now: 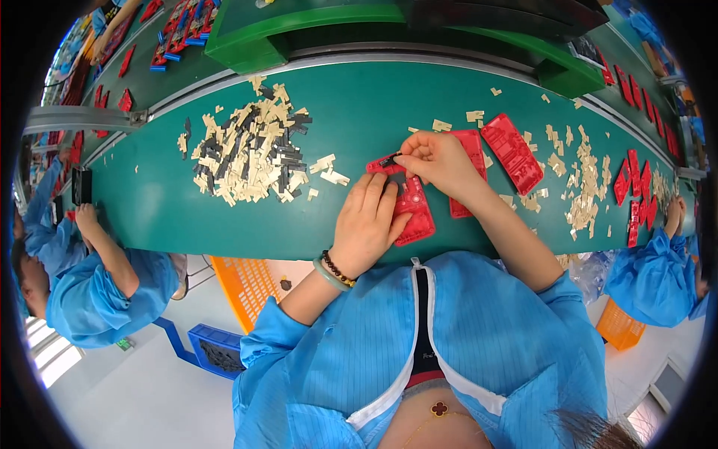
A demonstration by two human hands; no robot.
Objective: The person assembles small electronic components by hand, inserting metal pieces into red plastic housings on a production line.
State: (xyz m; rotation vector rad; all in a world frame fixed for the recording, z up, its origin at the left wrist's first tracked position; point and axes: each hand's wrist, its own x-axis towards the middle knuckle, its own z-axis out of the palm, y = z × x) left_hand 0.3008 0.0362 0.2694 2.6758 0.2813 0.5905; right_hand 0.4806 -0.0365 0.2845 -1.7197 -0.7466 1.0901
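Observation:
A red plastic housing (pixel 416 217) lies on the green table in front of me, its moulded inner side showing. Across its left side lies my left hand (pixel 366 217), fingers over the upper part and thumb at the lower right edge, gripping it. Between the thumb and forefinger of my right hand (pixel 437 161) is a small black strip (pixel 388 159), held at the housing's top end. My fingers hide part of the strip and of the housing. Two more red housings, a nearer one (pixel 468 150) and a tilted one (pixel 513 153), lie just right of my right hand.
A big heap of cream and black small pieces (pixel 250 150) spreads to the left. More cream pieces (pixel 587 187) are scattered right, beside several red housings (pixel 634 183). A green shelf (pixel 247 49) stands behind. Co-workers in blue sit left (pixel 112 292) and right (pixel 651 277).

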